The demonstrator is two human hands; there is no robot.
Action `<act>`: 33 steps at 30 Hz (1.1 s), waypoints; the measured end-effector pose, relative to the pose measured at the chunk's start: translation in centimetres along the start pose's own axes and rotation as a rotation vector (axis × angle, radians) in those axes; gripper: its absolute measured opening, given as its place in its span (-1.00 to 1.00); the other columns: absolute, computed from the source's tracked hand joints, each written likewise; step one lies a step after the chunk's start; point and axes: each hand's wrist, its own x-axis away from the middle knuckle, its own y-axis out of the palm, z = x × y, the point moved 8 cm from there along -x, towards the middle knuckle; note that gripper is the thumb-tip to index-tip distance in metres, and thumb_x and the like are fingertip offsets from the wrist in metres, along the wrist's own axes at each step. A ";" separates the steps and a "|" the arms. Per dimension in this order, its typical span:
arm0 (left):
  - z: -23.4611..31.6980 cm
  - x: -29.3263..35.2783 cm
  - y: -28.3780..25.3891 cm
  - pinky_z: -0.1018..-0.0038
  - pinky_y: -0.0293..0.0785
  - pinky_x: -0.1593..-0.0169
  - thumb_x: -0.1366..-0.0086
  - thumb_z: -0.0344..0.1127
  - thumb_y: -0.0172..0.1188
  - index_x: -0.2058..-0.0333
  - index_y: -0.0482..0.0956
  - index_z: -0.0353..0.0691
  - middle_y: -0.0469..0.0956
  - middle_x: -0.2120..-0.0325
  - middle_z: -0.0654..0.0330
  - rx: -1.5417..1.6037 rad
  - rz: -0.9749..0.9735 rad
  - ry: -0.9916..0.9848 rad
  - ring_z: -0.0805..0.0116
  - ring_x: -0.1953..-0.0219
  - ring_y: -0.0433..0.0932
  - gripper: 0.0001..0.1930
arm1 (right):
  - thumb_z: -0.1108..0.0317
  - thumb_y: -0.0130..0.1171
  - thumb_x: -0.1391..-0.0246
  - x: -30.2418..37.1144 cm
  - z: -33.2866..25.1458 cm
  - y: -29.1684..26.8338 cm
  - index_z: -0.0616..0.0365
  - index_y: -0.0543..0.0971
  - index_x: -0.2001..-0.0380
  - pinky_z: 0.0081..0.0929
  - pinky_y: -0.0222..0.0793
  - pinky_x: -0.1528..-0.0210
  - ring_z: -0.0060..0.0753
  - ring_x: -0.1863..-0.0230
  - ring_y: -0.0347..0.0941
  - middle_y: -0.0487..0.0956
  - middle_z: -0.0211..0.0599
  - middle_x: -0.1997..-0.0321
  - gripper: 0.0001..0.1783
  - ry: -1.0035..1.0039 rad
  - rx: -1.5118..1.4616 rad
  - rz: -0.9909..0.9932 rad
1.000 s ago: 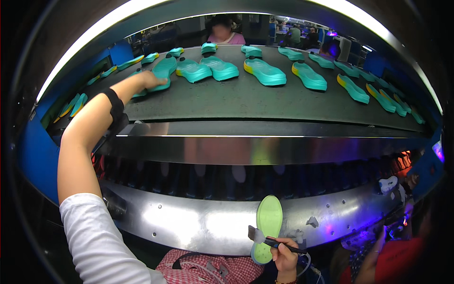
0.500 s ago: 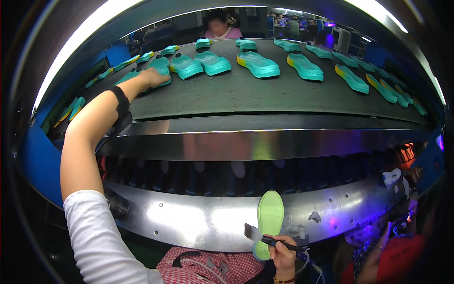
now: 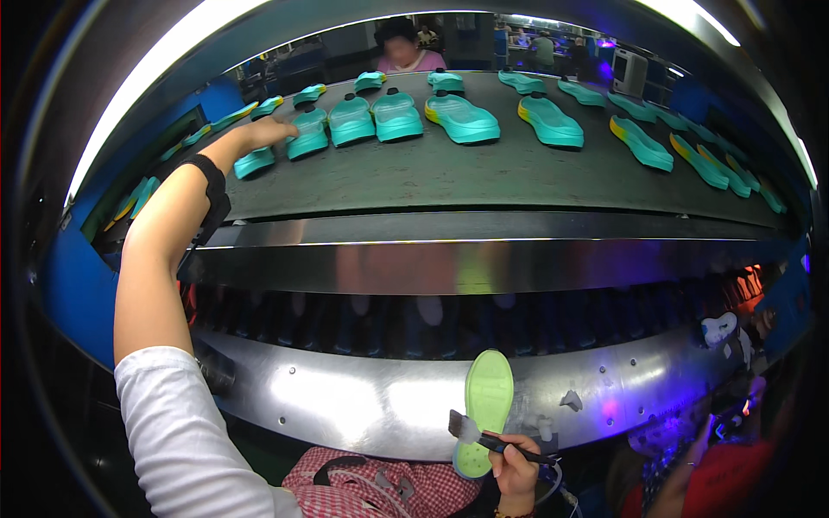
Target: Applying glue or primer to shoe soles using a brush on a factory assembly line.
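My left hand (image 3: 269, 132) is stretched out over the dark conveyor belt, fingers extended at the edge of a teal shoe sole (image 3: 308, 136). Another teal sole (image 3: 255, 162) lies partly under that wrist. To the right stand two more soles, one (image 3: 351, 121) beside the other (image 3: 397, 116). Low in the picture, my right hand (image 3: 515, 470) is closed round a brush (image 3: 495, 443) with dark bristles and a whitish clump near its head. Behind the brush a light green shoe sole (image 3: 489, 388) rests over the metal ledge; whether the right hand also touches it is hidden.
More teal and yellow soles, such as this one (image 3: 551, 121), lie along the belt (image 3: 363, 186). A steel ledge (image 3: 345, 397) runs in front of me, with a dark slot above it. Across the belt sits a person (image 3: 406, 59); someone in red (image 3: 725, 475) is at the lower right.
My left hand has drawn back slightly to the left from the sole it covered. The soles near it now stand more upright and side by side. My right hand keeps its hold on the brush.
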 end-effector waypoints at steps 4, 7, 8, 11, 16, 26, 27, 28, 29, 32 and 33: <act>-2.8 2.0 0.4 0.27 0.04 -0.15 0.18 -0.09 0.21 -0.11 0.15 -0.32 0.11 -0.12 -0.13 -0.196 -0.048 -0.219 0.01 -0.19 0.06 -0.16 | 0.48 -0.01 0.08 -0.2 -0.2 -0.3 0.36 0.45 0.31 -0.60 0.15 0.63 -0.44 0.77 0.23 0.46 0.27 0.23 -0.77 -0.019 -0.015 0.011; -3.2 2.0 0.7 0.24 0.04 -0.14 0.22 -0.11 0.23 -0.08 0.19 -0.35 0.12 -0.12 -0.13 -0.176 0.039 -0.226 -0.02 -0.18 0.08 -0.16 | 0.48 0.00 0.09 -0.2 0.1 -0.3 0.36 0.45 0.31 -0.60 0.15 0.64 -0.44 0.77 0.23 0.46 0.27 0.23 -0.77 -0.019 -0.011 0.017; -5.1 -0.4 0.0 0.28 0.14 -0.10 0.25 -0.12 0.25 0.00 0.29 -0.40 0.23 -0.05 -0.15 -0.236 0.072 -0.232 -0.01 -0.11 0.20 -0.22 | 0.48 0.01 0.09 -0.3 0.4 -0.2 0.35 0.45 0.31 -0.60 0.15 0.64 -0.44 0.78 0.23 0.47 0.27 0.23 -0.77 -0.007 -0.004 0.016; -4.6 -1.2 -0.1 0.34 0.24 -0.04 0.22 -0.11 0.25 0.08 0.38 -0.42 0.34 0.05 -0.16 -0.452 0.017 -0.149 0.03 -0.03 0.32 -0.30 | 0.48 0.01 0.09 0.2 0.4 -0.2 0.35 0.45 0.31 -0.59 0.15 0.65 -0.44 0.78 0.23 0.47 0.26 0.23 -0.77 -0.005 -0.009 0.014; -2.9 -0.5 0.4 0.39 0.31 0.01 0.21 -0.24 0.23 0.00 0.32 -0.39 0.44 0.16 -0.13 -0.295 0.136 0.114 0.04 0.10 0.44 -0.29 | 0.48 -0.01 0.07 0.9 0.7 -1.8 0.33 0.45 0.29 -0.58 0.15 0.65 -0.45 0.78 0.22 0.46 0.25 0.21 -0.77 -0.019 -0.081 0.067; 6.7 0.4 4.0 0.45 0.35 0.08 0.19 -0.28 0.19 0.00 0.37 -0.18 0.47 0.21 -0.12 -0.226 0.050 0.274 0.15 0.14 0.47 -0.36 | 0.51 -0.06 0.03 0.0 0.6 -1.2 0.37 0.44 0.27 -0.60 0.16 0.61 -0.46 0.75 0.23 0.44 0.26 0.18 -0.78 0.009 -0.178 0.032; 7.2 0.1 4.5 0.45 0.35 0.08 0.19 -0.28 0.19 0.00 0.37 -0.18 0.47 0.21 -0.12 -0.224 0.048 0.279 0.15 0.14 0.47 -0.36 | 0.49 -0.06 0.02 0.0 0.6 -1.3 0.31 0.44 0.27 -0.57 0.13 0.62 -0.46 0.78 0.21 0.45 0.24 0.17 -0.78 0.010 -0.137 0.026; 8.0 -0.3 4.7 0.44 0.36 0.08 0.18 -0.30 0.18 -0.01 0.36 -0.17 0.47 0.21 -0.11 -0.107 0.103 0.340 0.16 0.14 0.47 -0.36 | 0.49 -0.06 0.02 0.1 0.6 -1.3 0.31 0.44 0.27 -0.57 0.13 0.62 -0.46 0.78 0.21 0.45 0.24 0.17 -0.78 0.005 -0.135 0.030; 8.7 -0.7 4.8 0.44 0.36 0.09 0.17 -0.31 0.17 -0.02 0.36 -0.15 0.47 0.21 -0.10 0.010 0.157 0.399 0.16 0.14 0.47 -0.37 | 0.49 -0.06 0.02 0.2 0.4 -1.3 0.32 0.44 0.27 -0.57 0.13 0.62 -0.46 0.78 0.21 0.44 0.25 0.17 -0.78 -0.002 -0.144 0.029; 9.8 -2.3 5.3 0.42 0.36 0.09 0.17 -0.33 0.17 0.00 0.37 -0.16 0.45 0.14 -0.03 -0.234 0.173 0.472 0.16 0.13 0.46 -0.39 | 0.49 -0.07 0.02 0.6 0.0 -1.5 0.32 0.44 0.27 -0.56 0.13 0.62 -0.46 0.78 0.21 0.44 0.26 0.17 -0.78 -0.023 -0.149 0.022; 10.1 -2.5 5.7 0.41 0.36 0.09 0.17 -0.33 0.18 0.01 0.39 -0.16 0.44 0.12 -0.02 -0.373 0.116 0.492 0.15 0.12 0.46 -0.40 | 0.49 -0.07 0.02 0.7 -0.1 -1.6 0.32 0.44 0.27 -0.56 0.13 0.63 -0.47 0.79 0.20 0.44 0.27 0.17 -0.78 -0.032 -0.150 0.015</act>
